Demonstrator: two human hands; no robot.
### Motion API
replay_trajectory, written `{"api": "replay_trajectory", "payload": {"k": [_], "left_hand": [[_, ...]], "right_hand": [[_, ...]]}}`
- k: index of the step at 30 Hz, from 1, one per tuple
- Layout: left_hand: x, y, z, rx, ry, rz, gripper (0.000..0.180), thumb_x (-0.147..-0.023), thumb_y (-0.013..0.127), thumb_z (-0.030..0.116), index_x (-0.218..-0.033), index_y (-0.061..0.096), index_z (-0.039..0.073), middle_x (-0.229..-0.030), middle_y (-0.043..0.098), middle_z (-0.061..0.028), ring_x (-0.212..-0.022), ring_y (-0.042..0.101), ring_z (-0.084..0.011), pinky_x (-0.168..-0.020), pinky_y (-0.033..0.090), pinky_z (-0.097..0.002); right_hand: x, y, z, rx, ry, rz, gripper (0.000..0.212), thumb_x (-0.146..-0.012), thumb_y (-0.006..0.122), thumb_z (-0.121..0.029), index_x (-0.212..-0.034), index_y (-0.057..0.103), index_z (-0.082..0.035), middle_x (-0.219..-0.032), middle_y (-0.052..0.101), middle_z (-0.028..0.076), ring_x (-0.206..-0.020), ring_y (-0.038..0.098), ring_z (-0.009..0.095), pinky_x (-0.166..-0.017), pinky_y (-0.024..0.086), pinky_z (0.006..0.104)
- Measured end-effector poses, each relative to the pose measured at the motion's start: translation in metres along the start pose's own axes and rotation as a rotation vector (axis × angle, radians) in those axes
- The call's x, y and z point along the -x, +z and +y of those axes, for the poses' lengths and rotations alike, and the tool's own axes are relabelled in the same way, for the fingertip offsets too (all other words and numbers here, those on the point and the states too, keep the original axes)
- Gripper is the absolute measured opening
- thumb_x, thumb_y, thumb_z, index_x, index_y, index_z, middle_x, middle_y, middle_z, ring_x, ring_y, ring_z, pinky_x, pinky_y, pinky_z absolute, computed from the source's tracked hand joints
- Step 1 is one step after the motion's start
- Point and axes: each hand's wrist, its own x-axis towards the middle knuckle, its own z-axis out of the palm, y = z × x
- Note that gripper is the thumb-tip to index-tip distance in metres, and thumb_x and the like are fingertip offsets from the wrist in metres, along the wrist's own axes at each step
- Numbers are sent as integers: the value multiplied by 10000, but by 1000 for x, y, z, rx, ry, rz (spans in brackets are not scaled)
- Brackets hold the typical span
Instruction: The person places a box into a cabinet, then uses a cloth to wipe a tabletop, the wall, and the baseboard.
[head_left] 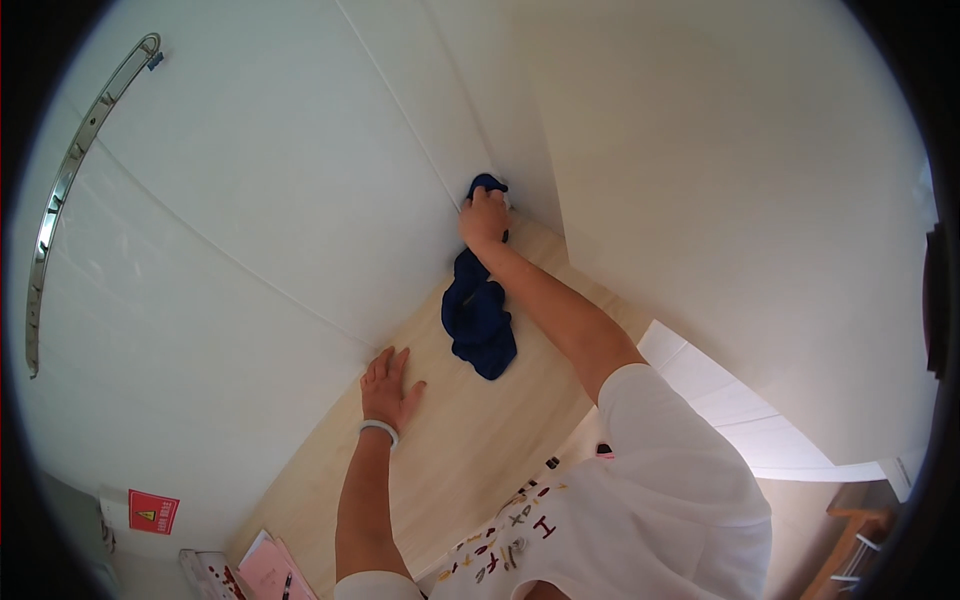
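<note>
A dark blue cloth [483, 325] trails over the light wooden surface [430, 480] beside the white wall. Its far end is bunched under my right hand [485, 215], whose bent fingers press it into the corner where the wall meets a pale panel. The rest of the cloth lies crumpled beside my right forearm. My left hand [390, 385] rests on the wood near the wall's foot, fingers spread and holding nothing. A pale bangle [379, 429] circles my left wrist.
A metal hook rail [62, 190] runs along the left wall, above a red warning sign [153, 511]. Pink papers [264, 572] with a pen [287, 585] lie at the lower left. The large pale panel [720, 200] rises on the right; a wooden stool-like frame [850, 540] stands lower right.
</note>
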Motion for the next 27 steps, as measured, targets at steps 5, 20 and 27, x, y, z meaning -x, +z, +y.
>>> {"api": "replay_trajectory", "payload": {"k": [5, 20, 27], "left_hand": [[2, -1, -2, -13, 1, 0, 643, -830, 578, 437, -1392, 442, 157, -1445, 373, -122, -1344, 316, -307, -1098, 236, -434], [2, 0, -3, 3, 7, 15, 641, -835, 564, 471, -1386, 449, 164, -1438, 379, -123, -1333, 329, -312, -1079, 253, -446], [0, 3, -1, -13, 32, 27, 645, -843, 544, 493, -1390, 446, 166, -1434, 386, -129, -1327, 336, -313, -1077, 255, -447]], "right_hand": [[72, 20, -4, -3, -178, -63, 281, -856, 565, -133, -1122, 573, -44, -1133, 503, 159, -1094, 488, 341, -862, 381, 494], [70, 16, -10, -34, 105, -277, 478, -811, 589, -80, -1277, 504, -18, -1163, 498, 179, -1107, 491, 329, -866, 366, 463], [76, 17, 5, -5, -27, -86, 450, -855, 571, -104, -1294, 501, -33, -1160, 510, 156, -1087, 518, 326, -861, 362, 467]]}}
